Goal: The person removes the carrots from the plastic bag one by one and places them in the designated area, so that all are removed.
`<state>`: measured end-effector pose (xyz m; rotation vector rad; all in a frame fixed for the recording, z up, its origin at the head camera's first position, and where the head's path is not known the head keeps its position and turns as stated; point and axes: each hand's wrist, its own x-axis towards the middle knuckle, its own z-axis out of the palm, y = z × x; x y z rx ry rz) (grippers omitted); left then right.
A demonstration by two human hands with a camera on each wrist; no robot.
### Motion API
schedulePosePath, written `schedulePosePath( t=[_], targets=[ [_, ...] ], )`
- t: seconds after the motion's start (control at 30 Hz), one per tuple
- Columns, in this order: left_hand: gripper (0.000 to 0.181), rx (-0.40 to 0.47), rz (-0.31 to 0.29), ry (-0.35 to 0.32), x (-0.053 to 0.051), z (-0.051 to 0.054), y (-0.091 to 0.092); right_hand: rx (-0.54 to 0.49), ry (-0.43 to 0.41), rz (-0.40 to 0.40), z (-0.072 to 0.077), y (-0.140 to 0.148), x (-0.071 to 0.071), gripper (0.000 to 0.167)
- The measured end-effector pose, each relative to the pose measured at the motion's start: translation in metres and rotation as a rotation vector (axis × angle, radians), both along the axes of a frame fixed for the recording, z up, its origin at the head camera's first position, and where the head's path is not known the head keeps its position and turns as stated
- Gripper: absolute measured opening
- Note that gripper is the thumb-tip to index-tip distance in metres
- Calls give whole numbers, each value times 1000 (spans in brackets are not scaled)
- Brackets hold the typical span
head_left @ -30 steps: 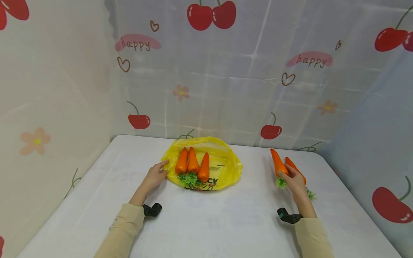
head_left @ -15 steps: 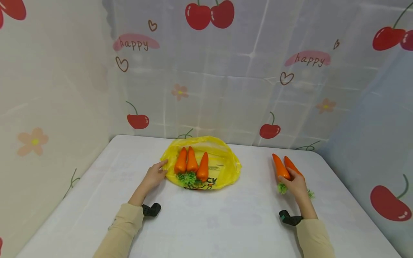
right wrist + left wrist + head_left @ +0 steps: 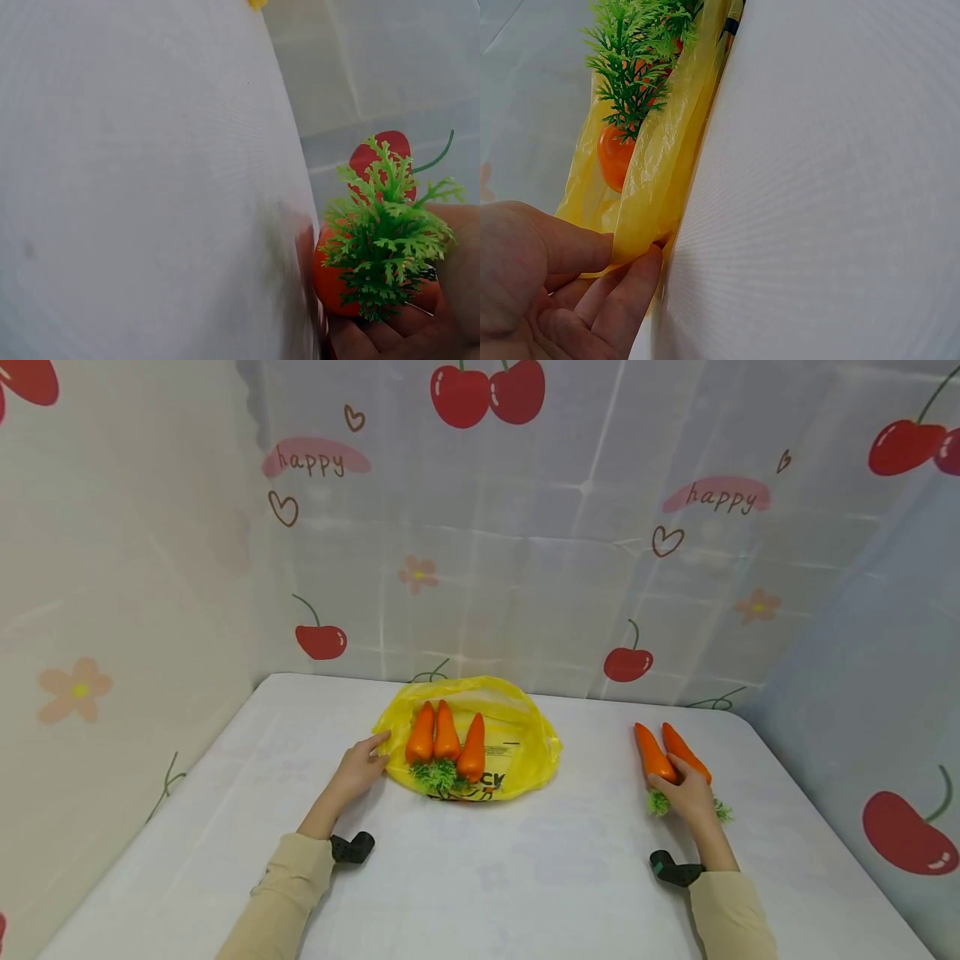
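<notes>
Nearer than a second ago, the right hand (image 3: 690,795) grips a glossy orange carrot with green leaves (image 3: 652,757) right of the yellow plastic bag (image 3: 528,750), beside a second carrot (image 3: 683,751). The left hand (image 3: 362,770) pinches the bag's left edge. Three carrots (image 3: 447,735) lie on the bag; a pale cherry-printed curtain (image 3: 502,602) hangs behind.

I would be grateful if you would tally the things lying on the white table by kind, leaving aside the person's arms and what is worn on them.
Carrots: 5 (3 at the yellow bag, 2 at the right hand)
Bags: 1 (the yellow bag)
Total: 6
</notes>
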<state>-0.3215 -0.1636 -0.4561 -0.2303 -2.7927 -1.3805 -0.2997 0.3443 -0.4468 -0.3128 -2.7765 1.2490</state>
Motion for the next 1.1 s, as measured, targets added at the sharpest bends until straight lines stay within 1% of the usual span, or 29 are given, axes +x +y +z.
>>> schedulePosePath(
  t=[0.2,0.33,0.73,0.93,1.1],
  targets=[
    [48,-4,-2,0,-1,-1,-1,44,32,14,-2,0,1,68],
    [48,-7,0,-4,0,0,0,75,58,15,-3,0,2,66],
    [48,-13,7,-7,1,1,0,111,176,-40,-5,-1,0,58],
    [48,-16,5,-1,1,1,0,130,256,-73,0,-2,1,51],
    [48,-17,2,4,1,0,0,115,263,-106,12,-8,2,51]
  ],
)
